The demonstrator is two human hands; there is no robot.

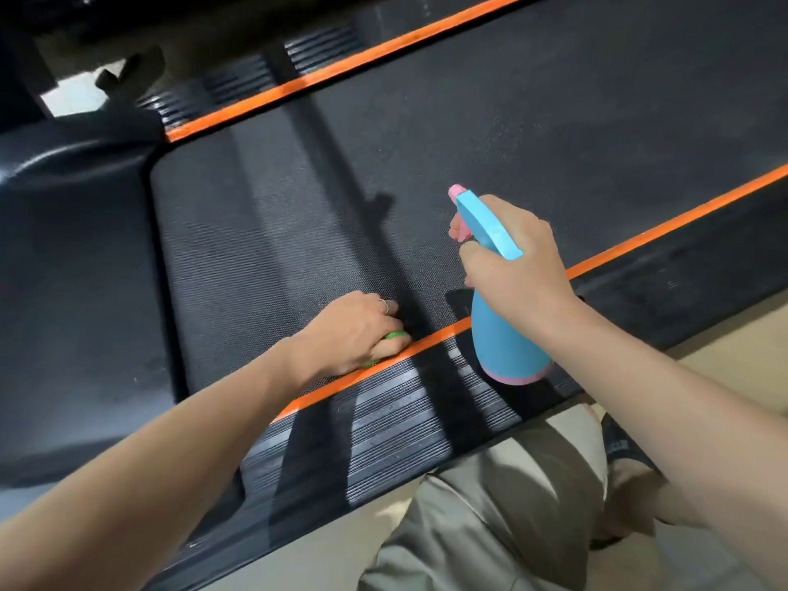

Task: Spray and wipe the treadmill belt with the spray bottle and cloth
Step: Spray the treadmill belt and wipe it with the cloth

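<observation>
Left hand (358, 330): fingers curled over a green cloth (394, 336), mostly hidden, pressed onto the black textured treadmill belt (469, 134) beside the near orange stripe (430, 337).
Right hand (509, 266): wrapped round the neck of a light blue plastic spray bottle (505, 334), one fingertip at the pink trigger.
Bottle axis: roughly upright, pink base lowest, held above the ribbed side rail (383, 424); pink nozzle pointing up-left over the belt.
Bottle contents: not discernible.

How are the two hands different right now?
The right hand is raised above the belt; the left hand is down on it. The right hand grips a blue spray bottle; the left hand holds a green cloth, mostly hidden. Only the left hand wears a ring. Both hold cleaning things.
</observation>
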